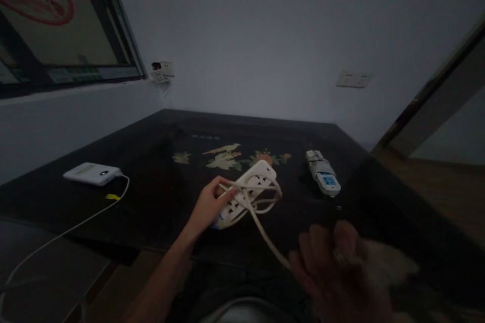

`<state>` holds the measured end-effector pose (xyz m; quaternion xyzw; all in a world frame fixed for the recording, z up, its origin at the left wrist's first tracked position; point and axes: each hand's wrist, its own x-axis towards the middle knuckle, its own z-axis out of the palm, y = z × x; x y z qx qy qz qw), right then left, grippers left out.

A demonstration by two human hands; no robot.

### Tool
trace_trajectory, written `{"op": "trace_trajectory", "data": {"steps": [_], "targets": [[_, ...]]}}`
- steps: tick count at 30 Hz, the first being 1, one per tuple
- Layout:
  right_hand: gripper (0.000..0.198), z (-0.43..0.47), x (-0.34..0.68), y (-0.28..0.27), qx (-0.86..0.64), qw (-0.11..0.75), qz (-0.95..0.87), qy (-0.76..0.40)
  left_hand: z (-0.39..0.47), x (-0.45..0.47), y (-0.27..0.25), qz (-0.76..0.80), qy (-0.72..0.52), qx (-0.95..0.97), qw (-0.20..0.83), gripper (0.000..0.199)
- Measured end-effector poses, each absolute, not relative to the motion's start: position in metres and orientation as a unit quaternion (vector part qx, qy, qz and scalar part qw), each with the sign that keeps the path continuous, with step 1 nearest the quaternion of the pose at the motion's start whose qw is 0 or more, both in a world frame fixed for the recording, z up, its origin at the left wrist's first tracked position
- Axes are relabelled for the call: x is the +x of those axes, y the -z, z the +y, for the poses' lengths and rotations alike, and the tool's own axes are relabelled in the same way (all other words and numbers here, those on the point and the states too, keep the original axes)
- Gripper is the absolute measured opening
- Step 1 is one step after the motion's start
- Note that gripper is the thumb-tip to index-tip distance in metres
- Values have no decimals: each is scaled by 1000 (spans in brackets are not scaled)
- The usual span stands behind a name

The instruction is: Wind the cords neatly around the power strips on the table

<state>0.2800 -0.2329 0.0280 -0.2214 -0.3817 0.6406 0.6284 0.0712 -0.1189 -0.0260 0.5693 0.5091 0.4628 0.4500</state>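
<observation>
A white power strip (234, 209) lies at a slant over the black table, with loose loops of its cord lying across its sockets. My left hand (212, 201) is closed on the strip's left side, thumb pressing the cord (261, 229) against it. From there the cord runs down to the right into my right hand (333, 257), whose fingers are curled round it. That hand is blurred, and a pale blurred shape, perhaps more of the cord or its plug, shows beyond it.
A second power strip (326, 181), wrapped in its cord, lies on the right of the black table (151, 161). At left sits a white power bank (93, 173) with a cable (76, 226) trailing off the edge. Wall sockets (353, 79) are behind; a window (64, 25) is upper left.
</observation>
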Motion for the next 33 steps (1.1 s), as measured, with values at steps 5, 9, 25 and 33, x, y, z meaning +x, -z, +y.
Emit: {"op": "trace_trajectory", "data": {"steps": [5, 9, 25, 33], "targets": [[22, -187, 281, -70, -195, 694, -348, -599, -135, 84, 18, 501, -420, 593, 470, 34], [47, -161, 282, -81, -238, 683, -415, -552, -141, 88, 22, 486, -404, 606, 483, 36], [49, -73, 273, -54, -305, 556, -480, -606, -138, 87, 22, 464, -306, 662, 503, 42], [37, -109, 259, -52, -248, 461, -620, -584, -125, 87, 35, 464, -351, 568, 582, 48]]}}
